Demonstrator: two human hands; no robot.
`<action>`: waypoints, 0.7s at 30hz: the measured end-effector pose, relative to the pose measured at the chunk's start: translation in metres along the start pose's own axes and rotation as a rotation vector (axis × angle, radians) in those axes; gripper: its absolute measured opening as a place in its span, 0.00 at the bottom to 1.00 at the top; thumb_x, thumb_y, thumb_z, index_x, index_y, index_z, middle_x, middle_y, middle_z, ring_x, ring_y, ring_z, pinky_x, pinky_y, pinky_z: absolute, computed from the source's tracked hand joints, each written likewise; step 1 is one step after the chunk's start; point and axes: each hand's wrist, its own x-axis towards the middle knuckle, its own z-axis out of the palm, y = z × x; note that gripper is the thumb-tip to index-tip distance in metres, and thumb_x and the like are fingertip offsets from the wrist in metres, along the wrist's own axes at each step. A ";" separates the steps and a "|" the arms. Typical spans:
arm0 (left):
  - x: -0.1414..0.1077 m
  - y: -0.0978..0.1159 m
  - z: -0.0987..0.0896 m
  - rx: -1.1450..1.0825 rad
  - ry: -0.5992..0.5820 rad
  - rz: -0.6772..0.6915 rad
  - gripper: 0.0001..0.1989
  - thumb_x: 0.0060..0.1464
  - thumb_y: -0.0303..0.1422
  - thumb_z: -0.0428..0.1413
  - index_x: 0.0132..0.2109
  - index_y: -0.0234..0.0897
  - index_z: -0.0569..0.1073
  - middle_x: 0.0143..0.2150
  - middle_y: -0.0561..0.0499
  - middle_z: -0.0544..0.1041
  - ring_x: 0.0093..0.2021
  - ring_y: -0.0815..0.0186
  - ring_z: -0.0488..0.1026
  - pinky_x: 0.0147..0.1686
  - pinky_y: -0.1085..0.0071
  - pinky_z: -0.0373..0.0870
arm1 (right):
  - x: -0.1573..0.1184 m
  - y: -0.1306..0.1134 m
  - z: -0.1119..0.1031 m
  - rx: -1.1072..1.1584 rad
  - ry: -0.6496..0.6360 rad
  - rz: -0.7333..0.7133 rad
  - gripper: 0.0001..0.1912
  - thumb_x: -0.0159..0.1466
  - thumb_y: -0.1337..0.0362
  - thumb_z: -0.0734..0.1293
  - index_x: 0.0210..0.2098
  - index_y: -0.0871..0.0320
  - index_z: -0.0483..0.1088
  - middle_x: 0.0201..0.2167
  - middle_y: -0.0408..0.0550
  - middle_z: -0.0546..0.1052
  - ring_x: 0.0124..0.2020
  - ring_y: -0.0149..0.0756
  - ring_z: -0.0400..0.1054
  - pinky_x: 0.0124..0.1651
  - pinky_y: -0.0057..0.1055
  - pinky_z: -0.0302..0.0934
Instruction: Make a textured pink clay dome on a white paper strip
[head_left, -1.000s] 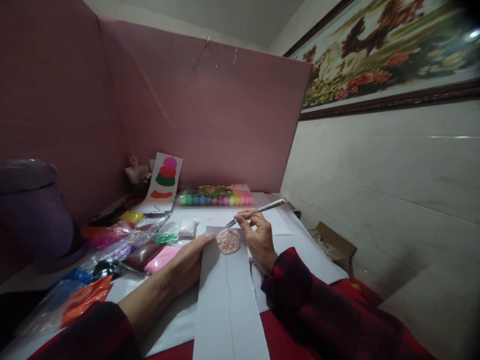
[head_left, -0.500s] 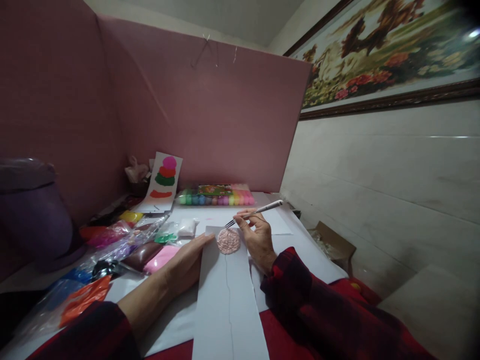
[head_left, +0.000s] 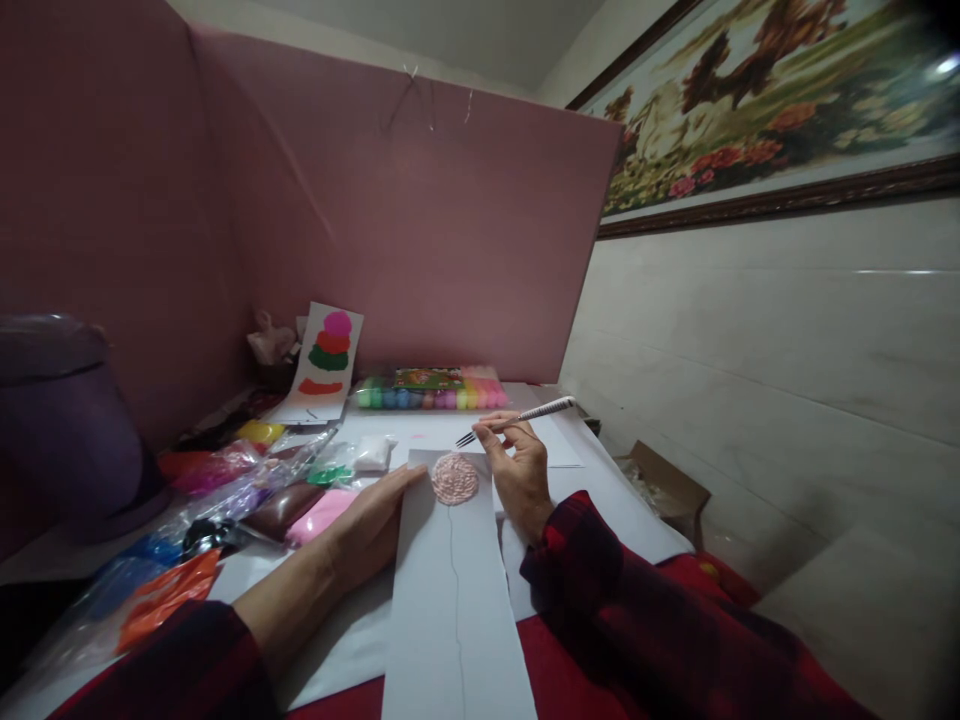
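A long white card strip (head_left: 469,590) runs toward me, with a round, textured patch of pale pink clay (head_left: 455,480) near its far end. From that patch a thin, wavy pencil line runs down the strip. My left hand (head_left: 379,510) grips the strip's left edge near the top; its lower fingers are hidden. My right hand (head_left: 517,465) is closed around a small fork (head_left: 540,409) with a patterned handle. The fork's tines point left, just above the pink patch and apart from it.
Bags of coloured clay (head_left: 292,512) lie at the left beside a purple bin (head_left: 67,430). Behind are a painted card (head_left: 322,365) and a pack of coloured clay (head_left: 427,390). A cardboard box (head_left: 667,490) is at the right, by the wall.
My right hand has lifted the fork slightly up and to the right, away from the pink patch's top edge. My left hand stays at the strip's edge.
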 end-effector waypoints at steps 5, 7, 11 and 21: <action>0.000 0.001 0.002 -0.015 0.036 -0.014 0.19 0.56 0.29 0.54 0.55 0.28 0.69 0.43 0.39 0.80 0.44 0.53 0.77 0.47 0.62 0.71 | 0.000 0.001 0.000 -0.004 -0.039 -0.004 0.07 0.61 0.62 0.66 0.29 0.57 0.73 0.34 0.50 0.75 0.39 0.39 0.69 0.36 0.33 0.60; -0.001 0.002 0.002 -0.035 0.031 -0.036 0.20 0.56 0.30 0.53 0.55 0.28 0.69 0.43 0.39 0.80 0.44 0.53 0.77 0.47 0.62 0.70 | 0.001 0.002 -0.001 -0.037 -0.002 0.016 0.08 0.61 0.61 0.65 0.29 0.57 0.73 0.34 0.50 0.75 0.39 0.39 0.68 0.36 0.33 0.60; 0.000 0.005 0.000 -0.096 0.041 -0.061 0.20 0.60 0.31 0.49 0.56 0.26 0.67 0.44 0.39 0.80 0.45 0.54 0.77 0.48 0.63 0.70 | 0.003 0.004 -0.004 -0.064 0.061 0.076 0.11 0.62 0.58 0.63 0.31 0.58 0.72 0.33 0.49 0.75 0.35 0.37 0.67 0.35 0.32 0.58; 0.004 0.005 -0.007 -0.116 0.110 -0.027 0.19 0.62 0.32 0.46 0.56 0.25 0.67 0.42 0.40 0.80 0.41 0.56 0.78 0.46 0.63 0.71 | -0.001 0.000 -0.004 -0.097 -0.064 0.044 0.09 0.61 0.61 0.63 0.29 0.57 0.72 0.33 0.48 0.75 0.37 0.39 0.68 0.36 0.33 0.59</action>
